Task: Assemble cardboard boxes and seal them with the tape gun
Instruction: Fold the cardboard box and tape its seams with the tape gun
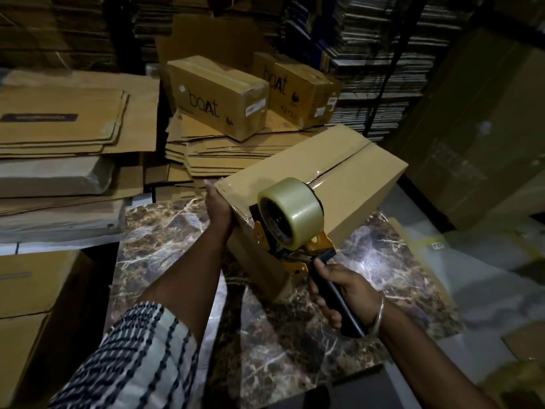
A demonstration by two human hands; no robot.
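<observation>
Where flattened cartons (73, 125) crowd round, marble-patterned tabletop (165, 249).

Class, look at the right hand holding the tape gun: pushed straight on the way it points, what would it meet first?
Probably the near end of the cardboard box; the right hand aims the tape gun at it.

**Count of things in view**

Three assembled cardboard boxes: one plain box (339, 172) on the marble-patterned table (165, 249), and two printed "boat" boxes, one (218, 95) in front and one (300, 90) behind it to the right. One tape gun (295, 231) carrying one roll of clear tape (292, 211). Two hands: the left hand (218, 208) and the right hand (345, 290). One bangle (379, 314). The flattened cartons (59, 119) lie in several stacks, too many to count.
</observation>
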